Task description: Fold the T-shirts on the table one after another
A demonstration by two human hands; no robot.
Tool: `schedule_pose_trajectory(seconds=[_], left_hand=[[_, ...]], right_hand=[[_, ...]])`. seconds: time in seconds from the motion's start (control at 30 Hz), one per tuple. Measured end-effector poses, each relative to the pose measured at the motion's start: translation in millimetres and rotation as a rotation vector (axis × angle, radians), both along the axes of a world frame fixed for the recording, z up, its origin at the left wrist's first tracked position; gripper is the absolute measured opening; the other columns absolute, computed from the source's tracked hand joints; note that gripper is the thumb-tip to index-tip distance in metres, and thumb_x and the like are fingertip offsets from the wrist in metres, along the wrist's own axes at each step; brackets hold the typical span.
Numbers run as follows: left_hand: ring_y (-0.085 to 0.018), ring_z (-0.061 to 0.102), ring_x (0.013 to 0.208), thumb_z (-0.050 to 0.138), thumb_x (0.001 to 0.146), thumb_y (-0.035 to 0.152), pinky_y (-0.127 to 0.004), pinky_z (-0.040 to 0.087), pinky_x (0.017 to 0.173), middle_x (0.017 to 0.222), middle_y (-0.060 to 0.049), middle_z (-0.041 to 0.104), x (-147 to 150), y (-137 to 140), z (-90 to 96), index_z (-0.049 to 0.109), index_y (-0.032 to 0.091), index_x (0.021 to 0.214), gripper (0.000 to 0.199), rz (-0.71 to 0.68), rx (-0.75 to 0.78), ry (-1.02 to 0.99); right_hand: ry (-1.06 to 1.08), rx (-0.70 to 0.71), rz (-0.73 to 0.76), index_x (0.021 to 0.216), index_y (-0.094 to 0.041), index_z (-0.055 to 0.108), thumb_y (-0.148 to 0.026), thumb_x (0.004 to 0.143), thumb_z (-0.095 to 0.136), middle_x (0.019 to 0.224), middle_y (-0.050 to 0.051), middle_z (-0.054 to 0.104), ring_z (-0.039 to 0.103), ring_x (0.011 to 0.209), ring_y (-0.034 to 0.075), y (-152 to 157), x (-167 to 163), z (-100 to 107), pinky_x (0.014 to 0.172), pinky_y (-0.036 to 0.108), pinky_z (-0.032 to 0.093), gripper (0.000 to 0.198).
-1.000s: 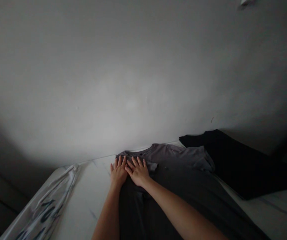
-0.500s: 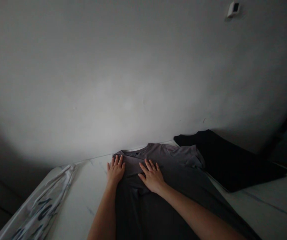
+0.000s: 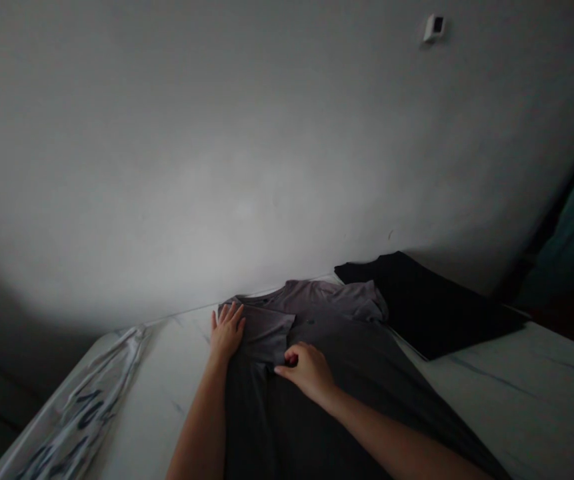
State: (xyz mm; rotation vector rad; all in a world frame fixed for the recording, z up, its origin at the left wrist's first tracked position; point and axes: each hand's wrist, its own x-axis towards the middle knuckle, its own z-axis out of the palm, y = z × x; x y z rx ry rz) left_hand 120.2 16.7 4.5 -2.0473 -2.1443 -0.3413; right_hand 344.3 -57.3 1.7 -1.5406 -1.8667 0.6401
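Note:
A dark grey T-shirt (image 3: 311,407) lies spread on the white marbled tabletop, its neckline toward the wall. Its left side is folded inward, so that one short sleeve (image 3: 269,327) lies across the chest. My left hand (image 3: 227,333) rests flat on the folded shoulder edge, fingers spread. At the lower corner of that sleeve's hem, my right hand (image 3: 309,370) is curled, with thumb and fingers closed on the fabric. The other sleeve (image 3: 369,300) lies out to the right.
A folded black garment (image 3: 437,307) lies to the right, partly against the T-shirt's sleeve. On the left edge is a white garment with dark print (image 3: 87,413). The grey wall (image 3: 247,167) rises behind the table (image 3: 167,373) and bears a small white device (image 3: 435,28).
My right hand has gone from lying flat on the shirt to a curled grip at the sleeve hem. The sleeve now shows flatter across the chest. My left hand stays on the shoulder.

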Motion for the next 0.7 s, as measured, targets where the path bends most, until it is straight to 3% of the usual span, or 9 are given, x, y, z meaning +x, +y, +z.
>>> schedule_pose_trajectory(seconds=[0.2, 0.37, 0.57, 0.63, 0.7], left_hand=[[-0.023, 0.034, 0.142, 0.031, 0.097, 0.037, -0.055, 0.01, 0.12, 0.149, -0.002, 0.044, -1, 3, -4.7, 0.044, 0.031, 0.141, 0.047, -0.003, -0.021, -0.032], [-0.024, 0.032, 0.143, 0.029, 0.097, 0.039, -0.057, 0.009, 0.119, 0.152, -0.003, 0.039, -2, 3, -4.6, 0.043, 0.031, 0.142, 0.048, -0.016, -0.059, -0.067], [-0.024, 0.032, 0.143, 0.028, 0.097, 0.039, -0.06, 0.01, 0.118, 0.154, -0.002, 0.037, -2, 3, -3.9, 0.041, 0.033, 0.142, 0.047, -0.013, -0.086, -0.071], [-0.024, 0.031, 0.143, 0.028, 0.097, 0.039, -0.061, 0.011, 0.118, 0.154, -0.002, 0.036, -2, 3, -3.8, 0.041, 0.033, 0.143, 0.047, -0.015, -0.092, -0.078], [-0.024, 0.031, 0.143, 0.029, 0.097, 0.039, -0.061, 0.013, 0.118, 0.154, -0.002, 0.036, -2, 4, -3.9, 0.041, 0.033, 0.142, 0.047, -0.017, -0.093, -0.078]], right_hand=[[0.234, 0.04, 0.105, 0.073, -0.018, 0.069, -0.013, 0.063, 0.08, 0.083, 0.001, 0.066, 0.062, 0.077, 0.016, 6, -13, -8, 0.071, 0.024, 0.046, 0.016], [0.112, 0.018, 0.24, 0.066, -0.017, 0.068, -0.015, 0.054, 0.087, 0.089, 0.001, 0.063, 0.059, 0.079, 0.016, 13, -12, -8, 0.068, 0.023, 0.044, 0.022], [0.175, 0.024, 0.322, 0.062, -0.018, 0.069, -0.014, 0.065, 0.08, 0.086, 0.001, 0.064, 0.06, 0.08, 0.015, 20, -2, 1, 0.07, 0.023, 0.043, 0.012], [0.273, -0.02, 0.363, 0.061, -0.017, 0.067, -0.022, 0.066, 0.081, 0.084, 0.001, 0.066, 0.061, 0.075, 0.014, 21, 1, 1, 0.065, 0.022, 0.044, 0.015], [0.372, -0.17, 0.387, 0.064, -0.016, 0.065, -0.032, 0.066, 0.08, 0.074, 0.0, 0.066, 0.061, 0.061, 0.013, 21, 2, -2, 0.055, 0.022, 0.042, 0.022]])
